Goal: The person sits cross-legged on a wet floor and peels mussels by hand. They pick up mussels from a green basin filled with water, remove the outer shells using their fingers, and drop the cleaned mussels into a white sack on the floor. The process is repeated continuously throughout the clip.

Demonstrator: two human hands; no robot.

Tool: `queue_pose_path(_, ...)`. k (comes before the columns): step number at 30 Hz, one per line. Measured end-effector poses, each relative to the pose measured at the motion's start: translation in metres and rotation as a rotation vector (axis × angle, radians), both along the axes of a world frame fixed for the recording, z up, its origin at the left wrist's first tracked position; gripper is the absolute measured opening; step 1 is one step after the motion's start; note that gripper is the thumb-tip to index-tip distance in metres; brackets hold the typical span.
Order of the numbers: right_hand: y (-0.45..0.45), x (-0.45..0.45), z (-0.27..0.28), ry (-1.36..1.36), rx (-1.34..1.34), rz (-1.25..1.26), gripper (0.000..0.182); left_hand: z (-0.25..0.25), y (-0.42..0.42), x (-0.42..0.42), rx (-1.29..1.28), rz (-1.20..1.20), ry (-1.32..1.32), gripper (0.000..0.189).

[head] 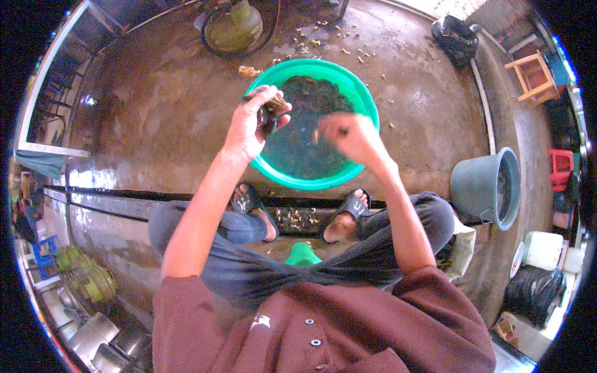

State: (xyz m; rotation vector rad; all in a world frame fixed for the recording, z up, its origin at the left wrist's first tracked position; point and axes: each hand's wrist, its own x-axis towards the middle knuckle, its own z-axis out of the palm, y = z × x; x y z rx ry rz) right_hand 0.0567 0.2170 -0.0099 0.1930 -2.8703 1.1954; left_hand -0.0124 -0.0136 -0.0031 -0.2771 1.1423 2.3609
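Observation:
A round green plastic basin [308, 184] stands on the wet floor in front of my feet, with dark rounded pieces in murky water inside. My left hand [261, 116], raised over the basin's left rim, holds a dark, shiny object [268, 119] with a brownish part; its exact kind is unclear. Over the right side of the basin is my right hand [350, 135], blurred, its fingers curled. A small pale bit shows by its fingertips, but whether they grip it cannot be told.
Pale scraps [305, 44] litter the floor behind the basin, beside a green gas cylinder [235, 28] with a hose. At right are a grey bucket [475, 186] lying tilted, a black plastic bag [454, 39] and a wooden stool [531, 77]. A drain channel runs beneath my sandals.

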Motion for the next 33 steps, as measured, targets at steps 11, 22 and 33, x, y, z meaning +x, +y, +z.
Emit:
queue_pose_path(11, -0.064, 0.022, -0.001, -0.406, -0.616, 0.047, 0.044, -0.017, 0.020, 0.018, 0.182, 0.005, -0.042, 0.005)
queue_pose_path(22, -0.046, 0.010, 0.009, -0.298, -0.937, -0.181, 0.028, -0.005, 0.008, 0.013, -0.178, 0.096, 0.049, 0.015)
queue_pose_path(33, -0.039, 0.002, -0.009, 0.196, -0.466, -0.146, 0.025, 0.003, 0.023, 0.026, -0.185, -0.111, 0.153, 0.022)
